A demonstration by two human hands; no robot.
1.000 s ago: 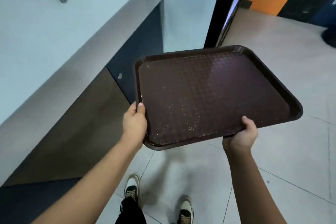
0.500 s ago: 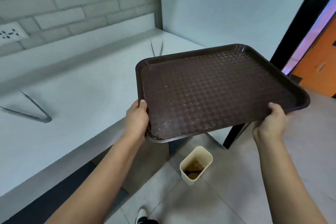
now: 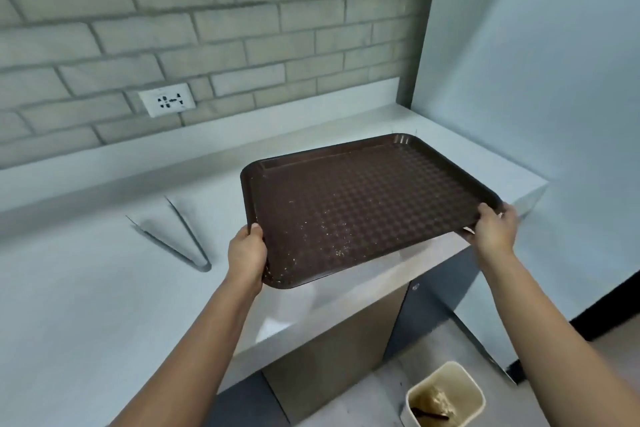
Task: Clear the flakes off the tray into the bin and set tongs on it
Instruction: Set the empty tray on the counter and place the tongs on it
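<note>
While swung from floor to counter [image 3: 86, 288] since a second ago: tray [image 3: 363, 204] gripped both hands, left hand [image 3: 246, 253] 8 o'clock, right hand [image 3: 496, 225] 3 o'clock; few flakes [image 3: 332, 239] left; bin [image 3: 446, 395] 5 o'clock; tongs [image 3: 176, 236] 9 o'clock, next.

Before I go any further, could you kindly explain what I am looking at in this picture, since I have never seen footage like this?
There is no machine here: a person wears a wide-angle camera on the head, looking forward and down, so the two bare arms are their own. The left hand and the right hand each grip an edge of a dark brown textured plastic tray, held over the pale grey counter. Small pale flakes are scattered on the tray, mostly toward the near side. A pair of metal tongs lies on the counter to the left. On the floor below right stands a small cream plastic bin with some brownish waste inside. A white wall socket sits in the grey brick wall.
</note>
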